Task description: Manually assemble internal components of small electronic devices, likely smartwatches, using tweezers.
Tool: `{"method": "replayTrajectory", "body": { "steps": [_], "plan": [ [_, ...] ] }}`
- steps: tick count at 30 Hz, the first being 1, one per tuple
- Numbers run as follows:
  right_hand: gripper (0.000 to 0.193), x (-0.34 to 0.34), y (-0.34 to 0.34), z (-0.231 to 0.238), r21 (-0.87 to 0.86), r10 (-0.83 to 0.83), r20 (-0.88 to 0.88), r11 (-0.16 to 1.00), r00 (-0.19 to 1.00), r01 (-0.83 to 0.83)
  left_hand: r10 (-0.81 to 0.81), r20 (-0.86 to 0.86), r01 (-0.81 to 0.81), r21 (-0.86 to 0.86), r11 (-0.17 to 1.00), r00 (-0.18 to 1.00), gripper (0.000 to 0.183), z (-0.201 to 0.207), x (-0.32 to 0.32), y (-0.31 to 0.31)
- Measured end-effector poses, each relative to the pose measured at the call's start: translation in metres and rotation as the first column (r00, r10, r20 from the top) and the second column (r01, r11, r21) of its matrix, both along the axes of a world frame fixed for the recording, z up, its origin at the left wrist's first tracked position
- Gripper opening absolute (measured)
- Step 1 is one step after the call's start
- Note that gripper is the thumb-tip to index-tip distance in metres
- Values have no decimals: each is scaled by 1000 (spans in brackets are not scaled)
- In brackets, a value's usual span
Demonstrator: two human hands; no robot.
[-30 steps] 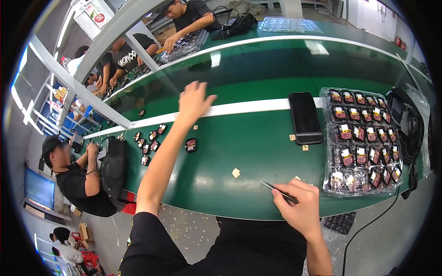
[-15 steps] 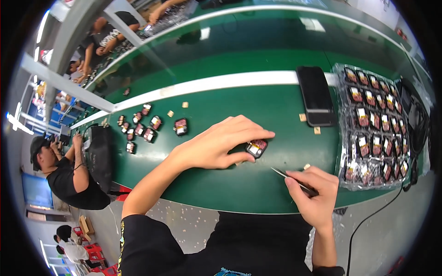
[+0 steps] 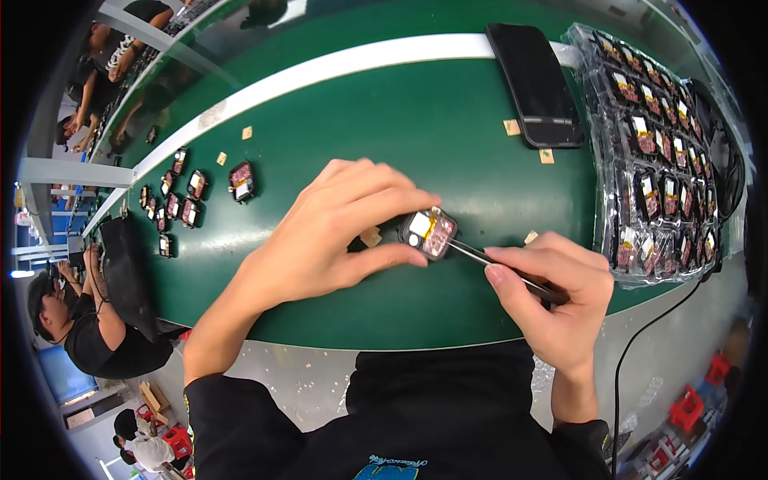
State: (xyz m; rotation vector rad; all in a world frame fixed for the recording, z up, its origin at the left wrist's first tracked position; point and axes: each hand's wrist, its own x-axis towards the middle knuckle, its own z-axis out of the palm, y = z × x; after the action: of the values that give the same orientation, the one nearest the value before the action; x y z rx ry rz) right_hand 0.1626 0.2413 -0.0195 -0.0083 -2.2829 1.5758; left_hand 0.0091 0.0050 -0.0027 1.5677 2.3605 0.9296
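Between the thumb and forefinger of my left hand (image 3: pixel 336 228) is a small rounded black electronic module (image 3: pixel 438 234). Its face shows a white square, a strip of yellow tape and a reddish inside. My right hand (image 3: pixel 560 300) is closed around a pair of dark metal tweezers (image 3: pixel 508 276). Their tips meet the module's right side; whether they pinch anything is too small to tell. A tan square piece (image 3: pixel 370 237) lies beside my left hand, partly covered by it. Another tan piece (image 3: pixel 531 238) lies just beyond my right hand.
Several similar modules (image 3: pixel 196 185) lie loose on the green table (image 3: pixel 360 104) to the left. A clear plastic tray (image 3: pixel 604 192) of modules stands at the right, beside a black phone (image 3: pixel 536 84). A co-worker (image 3: pixel 96 328) sits at the far left, near a black bag (image 3: pixel 132 272).
The tweezers have moved left and up, and their tips now reach the module. The module is tilted more face-up in my left hand. The whole view has shifted.
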Motion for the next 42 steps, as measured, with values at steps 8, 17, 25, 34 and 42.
{"method": "replayTrajectory", "body": {
  "steps": [8, 17, 25, 34, 42],
  "plan": [
    [15, -11, 1, -6, 124, 39, -25, 992, 999, -36, -40, 111, 38, 14, 999, 993, 61, -9, 2, 2],
    [17, -14, -3, -10, 150, 32, 22, 988, 999, -35, -29, 91, 28, 8, 1000, 995, 64, -11, 1, 3],
    [18, -13, 0, -10, 155, 49, -3, 987, 999, -48, -40, 80, 40, 13, 999, 996, 70, -13, 0, 2],
    [28, -10, -2, -14, 288, 8, -132, 957, 991, 30, 1, 68, 1, -25, 1000, 998, 65, -8, 1, 6],
    [26, -13, -3, -16, 291, 50, -152, 957, 987, -4, -58, 116, 64, -44, 997, 992, 67, -9, -9, 2]
  ]
}}
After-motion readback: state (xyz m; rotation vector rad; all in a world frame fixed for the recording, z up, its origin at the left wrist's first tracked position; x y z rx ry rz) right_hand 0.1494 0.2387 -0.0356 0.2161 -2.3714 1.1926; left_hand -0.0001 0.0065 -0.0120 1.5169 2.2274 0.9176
